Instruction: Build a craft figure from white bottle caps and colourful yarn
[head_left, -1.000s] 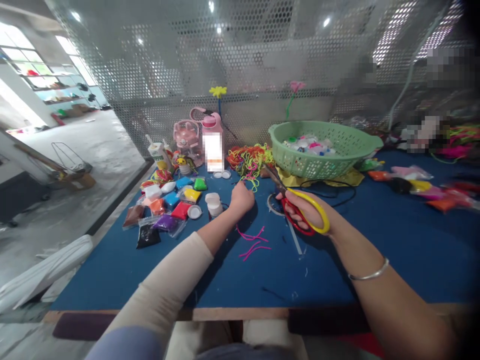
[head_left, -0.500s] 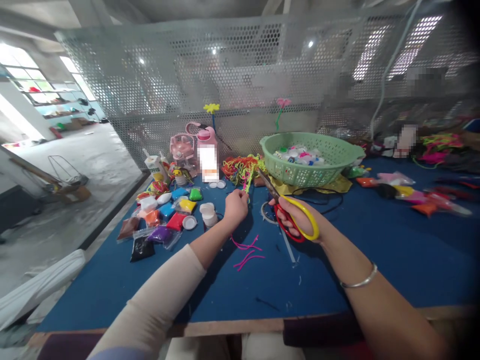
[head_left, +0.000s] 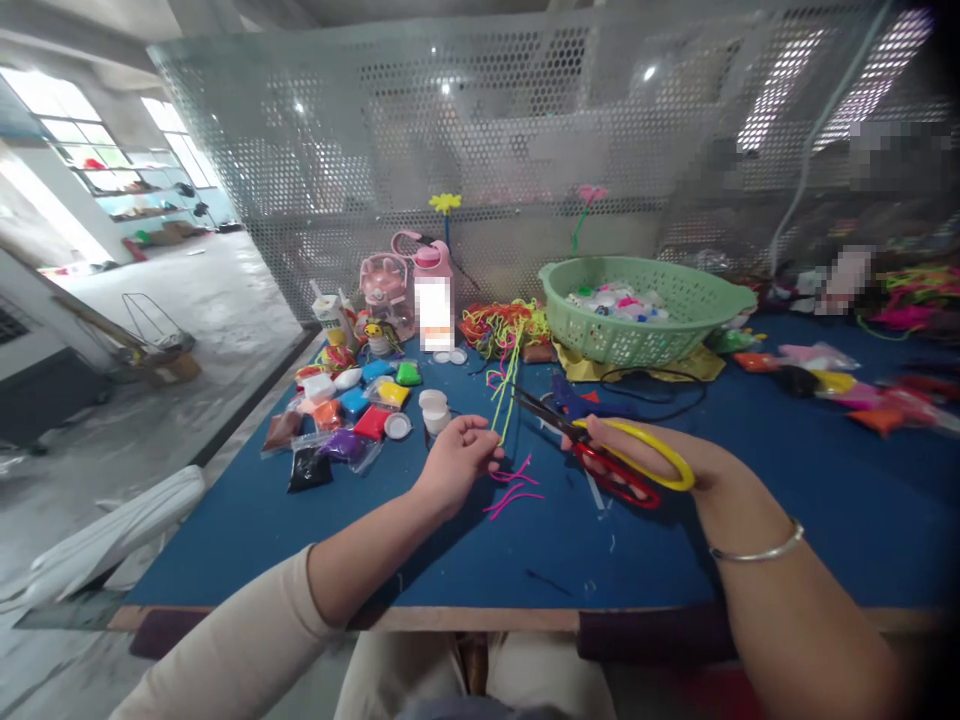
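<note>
My left hand (head_left: 459,462) is closed on the end of a yellow-green string (head_left: 511,395), which stretches back to a tangled heap of coloured strings (head_left: 499,328). My right hand (head_left: 660,452) grips scissors (head_left: 619,465) with one yellow and one red handle loop. Their dark blades point left and lie close to the taut string; I cannot tell whether they touch it. Short cut pieces of pink string (head_left: 514,498) lie on the blue table just below my left hand.
A green basket (head_left: 637,335) of small plastic pieces stands behind my right hand. To the left are bags of coloured clay (head_left: 345,445), an open white jar (head_left: 435,412) and a pink bottle (head_left: 431,262). A blue glue gun (head_left: 581,398) lies behind the scissors. Perforated metal sheeting (head_left: 495,150) borders the back.
My left hand has come toward me, drawing the yellow-green string out of the heap. My right hand with the scissors has shifted slightly right and nearer. The view has turned a little left.
</note>
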